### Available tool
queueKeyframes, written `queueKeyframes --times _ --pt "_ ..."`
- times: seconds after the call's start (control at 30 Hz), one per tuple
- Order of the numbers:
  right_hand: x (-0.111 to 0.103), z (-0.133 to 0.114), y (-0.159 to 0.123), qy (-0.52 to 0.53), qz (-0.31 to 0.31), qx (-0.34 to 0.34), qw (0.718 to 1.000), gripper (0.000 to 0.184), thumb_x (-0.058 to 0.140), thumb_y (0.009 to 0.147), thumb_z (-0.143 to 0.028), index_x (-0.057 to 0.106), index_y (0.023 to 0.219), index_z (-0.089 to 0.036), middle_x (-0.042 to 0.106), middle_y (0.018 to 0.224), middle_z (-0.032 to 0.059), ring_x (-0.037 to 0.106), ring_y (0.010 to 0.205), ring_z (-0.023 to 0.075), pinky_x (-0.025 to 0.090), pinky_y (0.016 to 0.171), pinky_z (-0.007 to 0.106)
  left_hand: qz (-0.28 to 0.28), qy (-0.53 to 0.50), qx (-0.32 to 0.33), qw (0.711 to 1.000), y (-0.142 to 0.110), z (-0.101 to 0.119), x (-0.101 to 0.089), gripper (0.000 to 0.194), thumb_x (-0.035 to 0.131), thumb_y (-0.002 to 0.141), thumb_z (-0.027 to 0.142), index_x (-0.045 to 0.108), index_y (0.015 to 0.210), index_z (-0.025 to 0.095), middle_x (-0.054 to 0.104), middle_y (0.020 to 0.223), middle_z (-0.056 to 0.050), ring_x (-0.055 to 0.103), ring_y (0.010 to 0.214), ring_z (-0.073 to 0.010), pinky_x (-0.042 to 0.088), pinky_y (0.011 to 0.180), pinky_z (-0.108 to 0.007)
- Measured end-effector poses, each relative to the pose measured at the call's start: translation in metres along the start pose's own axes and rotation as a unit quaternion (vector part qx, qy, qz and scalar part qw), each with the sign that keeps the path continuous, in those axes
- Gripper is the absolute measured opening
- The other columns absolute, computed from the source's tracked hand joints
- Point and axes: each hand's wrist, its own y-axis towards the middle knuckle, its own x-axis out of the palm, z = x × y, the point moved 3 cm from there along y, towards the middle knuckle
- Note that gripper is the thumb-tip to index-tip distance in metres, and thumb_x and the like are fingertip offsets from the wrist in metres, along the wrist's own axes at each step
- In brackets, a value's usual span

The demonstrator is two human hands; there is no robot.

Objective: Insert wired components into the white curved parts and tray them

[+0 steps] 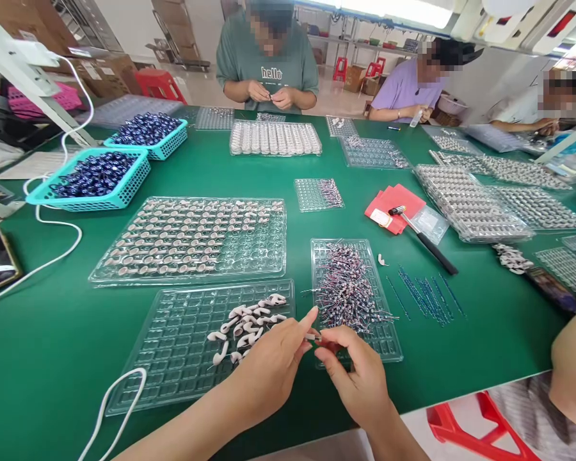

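Over green table [211, 169], pinching a pale part [311, 337] in left hand [274, 362], pointing it lengthwise rightward at adjoining right hand [362, 370], grip there hard to tell.

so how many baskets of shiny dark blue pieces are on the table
2. The near basket sits on the left of the green table; the far basket is just behind it. No others show, though clutter could hide some.
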Motion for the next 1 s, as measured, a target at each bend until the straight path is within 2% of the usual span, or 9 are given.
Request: queueKeyframes --times 0.2,0.37,0.6,1.0 --pt "-0.0009 0.0008 0.0022 0.01 0.017 -0.003 1.0 0.012 0.058 0.093 -0.014 0.065 0.098 -0.023 0.073 0.087 0.0006 0.07 0.076 0.0127 0.056 0.068 0.021 -0.009 0.001 0.001 1.0 -0.0006 0.0035 -0.0022 0.066 0.036 0.101 0.01 0.012 0.158 0.031 0.07 0.117 -0.009 0.068 0.1 -0.0238 0.059 0.085 -0.038" --pt "-0.0014 0.0012 0.0031 0.005 0.021 -0.008 1.0 0.012 0.059 0.093 -0.014 0.065 0.099 -0.022 0.071 0.088 0.0018 0.068 0.078 0.0133 0.056 0.069 0.023 -0.004 -0.009 0.004 1.0 -0.002 0.002 0.0012 0.065 0.035 0.101 0.01 0.011 0.158 0.03 0.069 0.116 -0.01 0.067 0.1 -0.0237 0.059 0.085 -0.04" --pt "0.0004 -0.0029 0.0025 0.005 -0.007 -0.048 0.999 0.019 0.057 0.092 -0.008 0.064 0.104 -0.021 0.07 0.089 0.0031 0.065 0.082 0.0138 0.054 0.072 0.027 -0.001 0.008 0.011 1.0 -0.0046 -0.0002 0.0056 0.066 0.036 0.1 0.01 0.012 0.158 0.027 0.068 0.111 -0.011 0.067 0.096 -0.0246 0.06 0.084 -0.041" --pt "0.0029 -0.0009 0.002 0.009 -0.03 -0.046 0.998 0.022 0.056 0.093 -0.008 0.063 0.108 -0.023 0.072 0.094 0.0033 0.066 0.084 0.015 0.054 0.074 0.028 -0.001 0.054 0.049 0.997 -0.0031 0.0086 0.0013 0.072 0.036 0.096 0.001 0.007 0.159 0.02 0.069 0.106 -0.011 0.064 0.091 -0.023 0.06 0.082 -0.039"
